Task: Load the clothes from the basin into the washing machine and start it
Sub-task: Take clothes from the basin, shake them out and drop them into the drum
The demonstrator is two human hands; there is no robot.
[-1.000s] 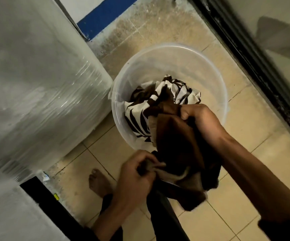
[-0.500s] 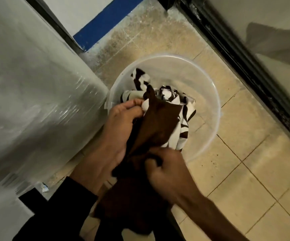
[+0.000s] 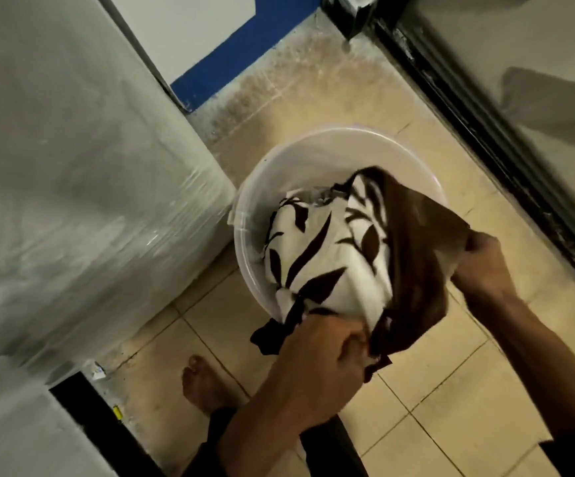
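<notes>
left hand (image 3: 320,352): fist closed tight on the near end of the patterned cloth, right at the near rim of the basin
right hand (image 3: 482,266): fingers pinched shut on the edge of the brown cloth, over the right side of the basin
patterned cloth (image 3: 324,256): white with dark brown leaf shapes, bunched and pulled up, its bulk sitting over the inside of the basin
brown cloth (image 3: 417,270): plain dark brown, draped over the right rim, stretched between both hands, kinda tangled with the patterned one
basin (image 3: 262,187): clear round plastic, on the tiled floor (image 3: 434,390), just beside the washing machine
washing machine (image 3: 72,201): big pale body on the left, wrapped in shiny plastic film
bare foot (image 3: 203,383): on the tiles, near side of the basin
wall (image 3: 231,46): white with a blue strip along the bottom, behind everything
</notes>
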